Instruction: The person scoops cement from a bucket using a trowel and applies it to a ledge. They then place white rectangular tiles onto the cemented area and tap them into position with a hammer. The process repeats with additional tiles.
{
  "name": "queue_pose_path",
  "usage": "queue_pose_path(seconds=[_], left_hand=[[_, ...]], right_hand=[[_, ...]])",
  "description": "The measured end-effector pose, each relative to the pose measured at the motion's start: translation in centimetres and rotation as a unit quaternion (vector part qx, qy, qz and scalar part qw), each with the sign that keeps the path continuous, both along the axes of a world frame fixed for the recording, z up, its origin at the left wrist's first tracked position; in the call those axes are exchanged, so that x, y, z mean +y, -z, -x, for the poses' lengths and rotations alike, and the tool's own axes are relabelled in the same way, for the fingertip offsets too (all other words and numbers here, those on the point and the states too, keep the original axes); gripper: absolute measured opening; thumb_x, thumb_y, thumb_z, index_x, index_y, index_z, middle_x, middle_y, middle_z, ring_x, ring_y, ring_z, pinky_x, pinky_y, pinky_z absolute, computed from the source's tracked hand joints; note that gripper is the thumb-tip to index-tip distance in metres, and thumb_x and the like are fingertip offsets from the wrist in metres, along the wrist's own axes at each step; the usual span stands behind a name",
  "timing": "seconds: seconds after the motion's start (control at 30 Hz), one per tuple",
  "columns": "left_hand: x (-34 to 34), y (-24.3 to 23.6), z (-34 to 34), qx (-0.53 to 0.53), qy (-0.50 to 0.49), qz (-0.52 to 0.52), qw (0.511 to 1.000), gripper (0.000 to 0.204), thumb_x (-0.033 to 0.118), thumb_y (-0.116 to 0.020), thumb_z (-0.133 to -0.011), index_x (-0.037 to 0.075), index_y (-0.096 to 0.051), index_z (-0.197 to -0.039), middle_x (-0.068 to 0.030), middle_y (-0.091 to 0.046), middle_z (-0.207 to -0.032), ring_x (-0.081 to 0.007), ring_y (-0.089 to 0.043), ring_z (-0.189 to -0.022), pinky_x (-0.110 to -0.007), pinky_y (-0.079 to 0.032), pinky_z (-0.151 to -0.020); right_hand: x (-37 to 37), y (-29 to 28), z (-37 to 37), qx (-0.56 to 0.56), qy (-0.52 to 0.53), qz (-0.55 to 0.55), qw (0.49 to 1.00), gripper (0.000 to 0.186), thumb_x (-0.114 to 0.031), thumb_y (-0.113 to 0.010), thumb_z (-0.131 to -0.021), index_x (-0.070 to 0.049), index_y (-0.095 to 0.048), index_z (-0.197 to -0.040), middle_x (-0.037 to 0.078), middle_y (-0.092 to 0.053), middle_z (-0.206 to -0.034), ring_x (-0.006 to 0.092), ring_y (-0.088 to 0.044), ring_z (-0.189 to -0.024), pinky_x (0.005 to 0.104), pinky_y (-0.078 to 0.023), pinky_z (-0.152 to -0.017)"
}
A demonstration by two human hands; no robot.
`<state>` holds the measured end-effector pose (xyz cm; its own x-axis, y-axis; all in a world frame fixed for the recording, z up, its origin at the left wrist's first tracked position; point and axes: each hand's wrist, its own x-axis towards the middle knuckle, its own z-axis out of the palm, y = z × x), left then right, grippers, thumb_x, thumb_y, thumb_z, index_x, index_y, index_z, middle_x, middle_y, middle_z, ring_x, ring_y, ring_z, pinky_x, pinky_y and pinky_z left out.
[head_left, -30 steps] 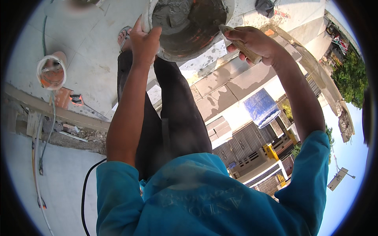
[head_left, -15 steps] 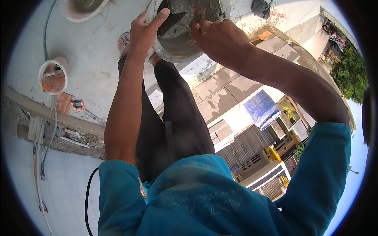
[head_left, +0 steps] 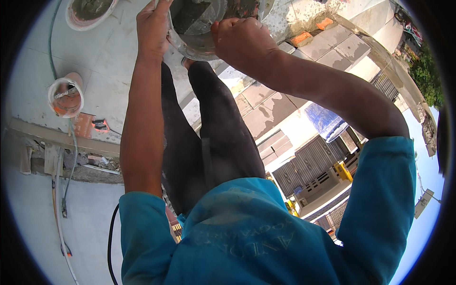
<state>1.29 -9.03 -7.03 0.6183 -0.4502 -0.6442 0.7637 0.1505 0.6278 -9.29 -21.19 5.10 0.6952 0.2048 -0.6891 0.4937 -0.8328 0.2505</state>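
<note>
clamps the bucket [head_left: 190, 50] with the left hand [head_left: 152, 32], curls the right hand [head_left: 246, 41], cannot tell around what, and might spill mortar [head_left: 216, 11] by over-tilting.

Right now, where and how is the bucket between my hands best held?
I'd grip the bucket by its rim, coming from the left, thumb over the edge. The rim gives a curved lip to clamp, and your left hand is on that side. Your right hand hides part of the near right edge, probably leaving less room there.
</note>
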Motion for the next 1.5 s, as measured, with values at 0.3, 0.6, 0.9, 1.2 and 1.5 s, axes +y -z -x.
queue_pose_path(seconds=[0.3, 0.6, 0.9, 1.2, 1.5], left_hand=[[-0.8, -2.1, 0.8, -0.055, -0.01, 0.006, 0.998, 0.041, 0.023, -0.073, -0.094, -0.004, -0.065, -0.124, -0.0093, -0.07, -0.109, -0.0166, -0.066, -0.096, -0.03, -0.053, -0.085], [2.0, 4.3, 3.5, -0.091, 0.003, -0.127, 0.988, 0.037, 0.016, -0.072, -0.087, -0.003, -0.069, -0.118, -0.0036, -0.07, -0.101, -0.0131, -0.061, -0.092, -0.03, -0.048, -0.086], [0.6, 1.7, 4.3, -0.096, 0.01, -0.153, 0.984, 0.029, 0.011, -0.07, -0.082, -0.002, -0.07, -0.108, -0.0007, -0.063, -0.081, -0.0092, -0.054, -0.07, -0.027, -0.045, -0.066], [-1.0, -1.1, 4.0, -0.1, 0.013, -0.188, 0.977, 0.027, 0.012, -0.068, -0.081, -0.003, -0.069, -0.104, -0.0006, -0.061, -0.079, -0.0099, -0.052, -0.067, -0.029, -0.044, -0.063], [0.5, 2.5, 5.1, -0.056, 0.006, -0.148, 0.987, 0.029, 0.008, -0.067, -0.082, -0.005, -0.068, -0.107, -0.0001, -0.061, -0.08, -0.0087, -0.051, -0.07, -0.029, -0.046, -0.067]], right_hand=[[-5.5, -4.7, -7.9, 0.003, 0.018, 0.029, 0.999, 0.036, -0.02, -0.061, -0.094, 0.001, -0.06, -0.124, 0.013, -0.072, -0.1, 0.0223, -0.071, -0.092, 0.0337, -0.054, -0.069], [-8.4, 1.5, -2.2, 0.252, 0.648, -0.105, 0.711, 0.042, -0.044, -0.051, -0.104, -0.012, -0.06, -0.13, 0.004, -0.055, -0.066, 0.0137, -0.058, -0.05, 0.032, -0.043, -0.041], [-7.2, -2.9, -1.2, 0.223, 0.688, -0.225, 0.653, 0.053, -0.057, -0.054, -0.101, -0.009, -0.064, -0.12, 0.005, -0.057, -0.063, 0.0158, -0.058, -0.05, 0.0325, -0.05, -0.048], [-7.2, 0.0, 0.3, 0.088, 0.491, -0.167, 0.851, 0.045, -0.046, -0.056, -0.1, -0.013, -0.058, -0.13, 0.022, -0.074, -0.088, 0.0434, -0.072, -0.085, 0.0534, -0.058, -0.078], [-7.2, -0.4, -0.2, 0.156, 0.515, -0.182, 0.823, 0.045, -0.047, -0.048, -0.101, -0.016, -0.06, -0.131, 0.014, -0.071, -0.112, 0.0335, -0.072, -0.099, 0.0487, -0.059, -0.082]])
